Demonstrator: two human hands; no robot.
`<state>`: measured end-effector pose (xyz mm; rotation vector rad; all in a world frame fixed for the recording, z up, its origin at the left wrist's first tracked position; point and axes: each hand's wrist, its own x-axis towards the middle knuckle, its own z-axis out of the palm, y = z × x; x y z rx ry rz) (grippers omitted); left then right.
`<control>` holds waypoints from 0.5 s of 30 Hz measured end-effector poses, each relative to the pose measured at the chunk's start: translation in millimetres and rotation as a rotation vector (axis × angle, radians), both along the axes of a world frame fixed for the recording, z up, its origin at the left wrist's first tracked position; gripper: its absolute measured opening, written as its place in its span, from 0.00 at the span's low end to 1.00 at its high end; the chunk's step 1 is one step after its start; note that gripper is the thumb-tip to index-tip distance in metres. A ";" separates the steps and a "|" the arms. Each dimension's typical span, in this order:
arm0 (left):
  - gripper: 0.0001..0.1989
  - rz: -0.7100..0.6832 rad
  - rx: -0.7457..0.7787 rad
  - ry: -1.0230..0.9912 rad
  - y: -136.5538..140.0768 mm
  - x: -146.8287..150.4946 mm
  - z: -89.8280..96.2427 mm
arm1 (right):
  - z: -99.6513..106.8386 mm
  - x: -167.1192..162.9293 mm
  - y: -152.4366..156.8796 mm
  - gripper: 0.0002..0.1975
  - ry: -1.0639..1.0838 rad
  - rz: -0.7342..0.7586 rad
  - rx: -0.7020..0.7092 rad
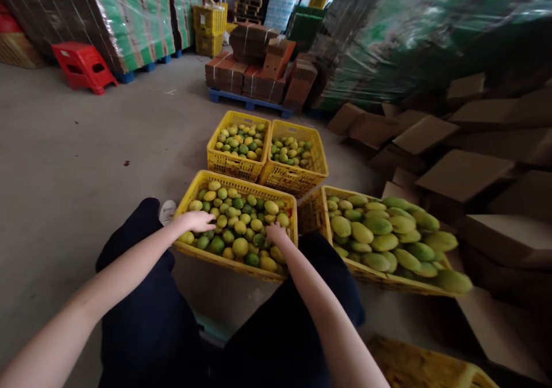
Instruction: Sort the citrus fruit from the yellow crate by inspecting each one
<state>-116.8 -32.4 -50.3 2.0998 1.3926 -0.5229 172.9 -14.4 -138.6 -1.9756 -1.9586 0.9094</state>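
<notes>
A yellow plastic crate full of small green and yellow fruit stands on the floor just past my knees. My left hand lies palm down on the fruit at the crate's left side. My right hand reaches into the fruit near the front right, fingers curled down among them; what it grips is hidden. To the right, a tilted yellow crate holds larger green mangoes.
Two more yellow crates of small fruit stand behind. Brown cardboard boxes pile up on the right. Bundled boxes on a blue pallet, a red stool and wrapped stacks line the back. Bare concrete floor lies left.
</notes>
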 end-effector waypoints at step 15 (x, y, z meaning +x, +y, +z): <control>0.24 0.383 0.012 -0.342 3.6 -2.0 -13.7 | 17.0 13.8 -3.6 0.33 -0.525 0.146 -0.035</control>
